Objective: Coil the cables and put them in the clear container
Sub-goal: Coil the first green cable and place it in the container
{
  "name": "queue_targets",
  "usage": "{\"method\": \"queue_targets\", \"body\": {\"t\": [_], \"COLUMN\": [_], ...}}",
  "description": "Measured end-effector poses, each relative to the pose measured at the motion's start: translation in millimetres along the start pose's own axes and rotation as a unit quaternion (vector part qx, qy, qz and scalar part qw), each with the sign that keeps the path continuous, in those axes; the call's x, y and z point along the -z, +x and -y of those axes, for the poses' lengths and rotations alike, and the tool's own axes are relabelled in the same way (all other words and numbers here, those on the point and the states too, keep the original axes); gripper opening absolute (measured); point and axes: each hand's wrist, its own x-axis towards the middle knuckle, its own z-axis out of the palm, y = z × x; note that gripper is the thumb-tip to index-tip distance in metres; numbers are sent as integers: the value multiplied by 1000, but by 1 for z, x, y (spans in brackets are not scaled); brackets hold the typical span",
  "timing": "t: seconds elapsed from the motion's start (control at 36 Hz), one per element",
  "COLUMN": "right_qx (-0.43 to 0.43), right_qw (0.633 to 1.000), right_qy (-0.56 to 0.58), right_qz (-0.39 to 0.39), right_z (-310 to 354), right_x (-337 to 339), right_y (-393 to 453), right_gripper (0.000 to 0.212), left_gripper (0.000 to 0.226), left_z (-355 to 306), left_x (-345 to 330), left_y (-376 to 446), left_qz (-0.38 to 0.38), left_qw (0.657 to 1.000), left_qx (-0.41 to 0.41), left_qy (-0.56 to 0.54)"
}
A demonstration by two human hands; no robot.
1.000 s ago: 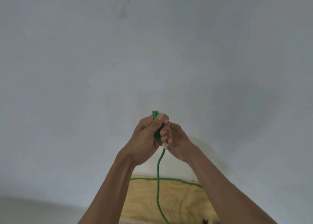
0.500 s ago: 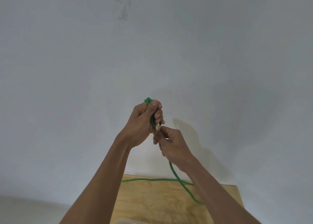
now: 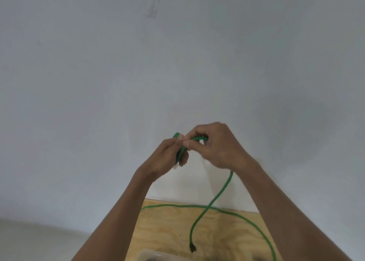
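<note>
Both hands are raised in front of a white wall with a green cable (image 3: 221, 191) between them. My left hand (image 3: 167, 160) is closed around a small bundle of green loops that pokes out above the fist. My right hand (image 3: 219, 146) pinches a strand of the same cable beside the bundle. From under the right hand the cable hangs down, crosses itself over the wooden table (image 3: 169, 225) and trails off toward the bottom right. A dark plug end (image 3: 192, 248) lies on the wood. The rim of the clear container (image 3: 150, 253) shows at the bottom edge.
A white wall fills most of the view, with a strip of clear tape (image 3: 151, 1) stuck near the top. The floor (image 3: 29, 241) shows at the lower left beside the table.
My right hand has risen from below the left fist to level with it on the right, carrying a strand over. The hanging cable has swung right and more of the table shows.
</note>
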Motion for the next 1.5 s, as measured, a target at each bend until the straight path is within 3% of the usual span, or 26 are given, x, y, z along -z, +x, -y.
{"method": "queue_targets", "body": {"t": [0.11, 0.25, 0.47, 0.56, 0.64, 0.78, 0.86, 1.06, 1.17, 1.28, 1.39, 1.5], "right_qx": [-8, -24, -133, -197, -215, -166, -177, -214, -230, -199, -152, -63], "right_qw": [994, 965, 869, 839, 847, 873, 888, 870, 873, 935, 969, 997], "right_qy": [104, 262, 476, 507, 486, 459, 423, 442, 425, 283, 182, 39], "right_qz": [24, 15, -7, 25, 4, -6, -35, -52, -75, -80, -65, -7], "right_z": [-11, -32, -48, -45, -49, -42, -36, -27, -23, -18, -15, -15], "right_x": [14, 10, -27, -41, -57, -65, -68, -74, -76, -73, -59, -38], "right_y": [17, 24, -1, -11, -21, -33, -32, -35, -37, -39, -39, -30], "right_gripper": [16, 16, 17, 35, 61, 37, 35, 34, 23, 15, 7, 15], "left_gripper": [68, 58, 33, 32, 33, 30, 31, 31, 32, 35, 38, 46], "left_z": [-3, -19, -32, -39, -46, -48, -44, -31, -23, -17, -5, 10], "left_x": [-15, -27, -37, -39, -35, -26, -24, -20, -14, -12, -4, -2], "left_y": [-12, -20, -14, -9, -2, 10, 17, 22, 23, 19, 16, 7], "left_qz": [53, 78, 104, 83, 59, 35, 17, -28, -60, -79, -105, -77], "left_qw": [989, 960, 943, 944, 947, 952, 956, 962, 965, 978, 992, 997], "left_qx": [58, 68, 1, -27, -31, -44, -49, -51, -49, -52, -48, -10], "left_qy": [-125, -260, -317, -317, -314, -302, -289, -267, -251, -185, -41, -24]}}
